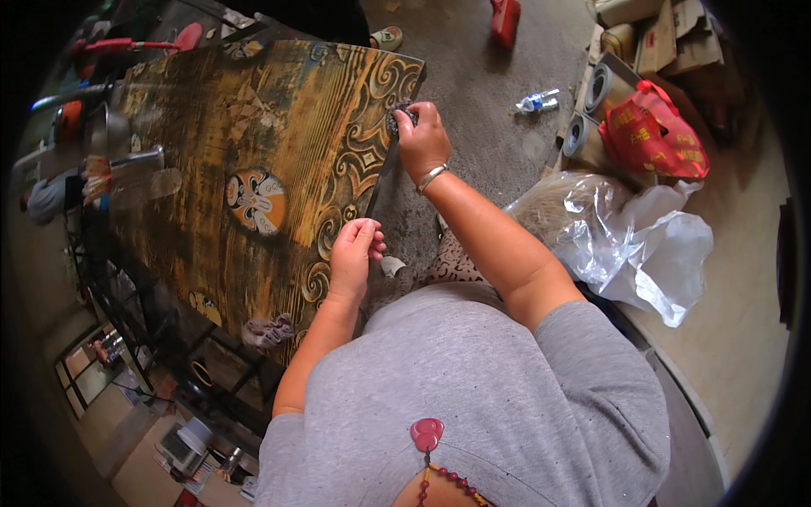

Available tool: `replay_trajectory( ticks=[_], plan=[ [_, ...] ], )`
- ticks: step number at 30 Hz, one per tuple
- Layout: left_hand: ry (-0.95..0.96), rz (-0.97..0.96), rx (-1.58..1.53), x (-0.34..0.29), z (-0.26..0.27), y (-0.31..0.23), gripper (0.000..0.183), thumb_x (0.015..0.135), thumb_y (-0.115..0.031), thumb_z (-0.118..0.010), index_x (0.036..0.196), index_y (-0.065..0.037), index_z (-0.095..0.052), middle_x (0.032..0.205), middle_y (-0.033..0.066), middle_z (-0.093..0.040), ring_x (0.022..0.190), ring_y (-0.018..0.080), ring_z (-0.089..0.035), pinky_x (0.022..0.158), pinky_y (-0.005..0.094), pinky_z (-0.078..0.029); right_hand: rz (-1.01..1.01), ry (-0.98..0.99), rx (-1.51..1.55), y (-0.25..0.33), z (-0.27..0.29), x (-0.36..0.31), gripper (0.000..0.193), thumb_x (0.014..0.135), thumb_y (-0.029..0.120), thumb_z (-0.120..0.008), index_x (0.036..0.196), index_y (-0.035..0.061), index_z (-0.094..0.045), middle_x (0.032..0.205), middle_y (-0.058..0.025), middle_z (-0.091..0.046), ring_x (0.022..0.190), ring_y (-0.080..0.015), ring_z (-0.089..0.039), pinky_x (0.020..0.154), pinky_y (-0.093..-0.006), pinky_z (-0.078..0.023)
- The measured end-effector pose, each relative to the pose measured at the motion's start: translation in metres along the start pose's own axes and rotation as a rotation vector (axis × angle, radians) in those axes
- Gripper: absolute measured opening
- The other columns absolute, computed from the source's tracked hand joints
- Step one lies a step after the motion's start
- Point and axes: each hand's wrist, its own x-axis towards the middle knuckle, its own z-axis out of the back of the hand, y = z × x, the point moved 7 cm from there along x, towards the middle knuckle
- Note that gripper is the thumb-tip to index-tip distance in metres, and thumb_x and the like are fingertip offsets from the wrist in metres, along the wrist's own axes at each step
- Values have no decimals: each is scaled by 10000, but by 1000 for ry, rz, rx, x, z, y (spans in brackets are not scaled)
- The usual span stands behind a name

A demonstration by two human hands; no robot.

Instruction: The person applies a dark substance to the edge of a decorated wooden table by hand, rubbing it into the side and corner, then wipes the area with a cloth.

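Note:
A wooden tabletop (312,169) with burnt-looking grain, carved scrolls along its border and painted mask designs lies before me on the left. At its right edge, towards the far corner, my right hand (422,144) presses a dark, speckled scouring pad (394,120) against the carved border. My left hand (353,253) is closed at the nearer part of the same edge, with the fingers curled in. Whether anything is inside those fingers is hidden. A crumpled greyish rag (267,332) lies on the tabletop's near end.
On the floor to the right are a clear plastic bottle (537,102), a red bag (655,135), rolled material (583,135), cardboard (680,38) and clear plastic sheeting (625,245). A red object (505,21) stands farther off. Somebody's shoe (387,38) shows beyond the tabletop.

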Motion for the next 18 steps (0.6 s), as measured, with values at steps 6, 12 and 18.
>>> replay_trajectory(
  ticks=[6,12,18],
  plan=[
    [-52,9,4,-18,20,-1,174,881,-216,-490,903,-47,-525,751,19,-541,642,106,-526,551,213,-430,108,108,-55,9,-8,-23,252,790,290,-561,941,108,-474,919,-121,-551,765,-323,-564,642,-407,-447],
    [-82,-36,-47,-22,30,-9,170,882,-204,-487,902,-40,-525,744,28,-542,632,114,-535,545,217,-440,-95,-72,-67,-2,-1,48,272,798,295,-548,956,91,-463,938,-135,-553,793,-341,-559,678,-418,-448],
    [-71,-1,-35,-25,28,-1,185,878,-218,-497,902,-37,-527,745,29,-548,613,102,-528,530,212,-439,7,125,39,2,-5,-25,277,789,275,-563,957,74,-475,925,-163,-561,800,-325,-562,672,-398,-450]
  ],
)
